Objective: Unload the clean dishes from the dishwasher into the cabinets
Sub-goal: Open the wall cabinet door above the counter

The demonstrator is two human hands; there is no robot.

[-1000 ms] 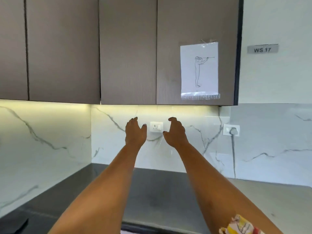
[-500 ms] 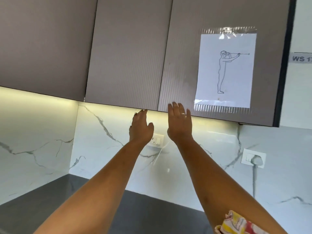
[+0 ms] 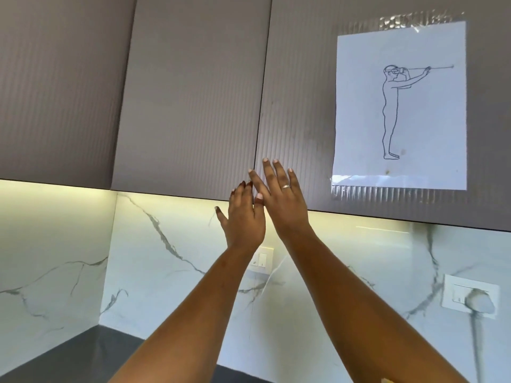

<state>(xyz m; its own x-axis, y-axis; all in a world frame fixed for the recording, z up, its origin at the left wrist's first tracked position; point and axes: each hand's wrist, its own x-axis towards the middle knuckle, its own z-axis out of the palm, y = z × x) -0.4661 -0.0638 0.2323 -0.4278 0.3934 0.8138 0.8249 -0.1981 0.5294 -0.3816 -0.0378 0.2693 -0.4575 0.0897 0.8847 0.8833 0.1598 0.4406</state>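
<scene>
At the cabinet (image 3: pixel 193 106) seam, twelve o'clock — left hand (image 3: pixel 243 217) and right hand (image 3: pixel 282 200) spread, empty — likely seeking a door edge.

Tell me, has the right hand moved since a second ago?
Yes. The right hand has risen from level with the wall switch to overlap the lower edge of the cabinet door.

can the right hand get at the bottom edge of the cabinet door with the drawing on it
Probably yes: the right hand is open and empty, already raised over that cabinet door's lower part, with nothing between them. The left hand sits just beside it.
</scene>
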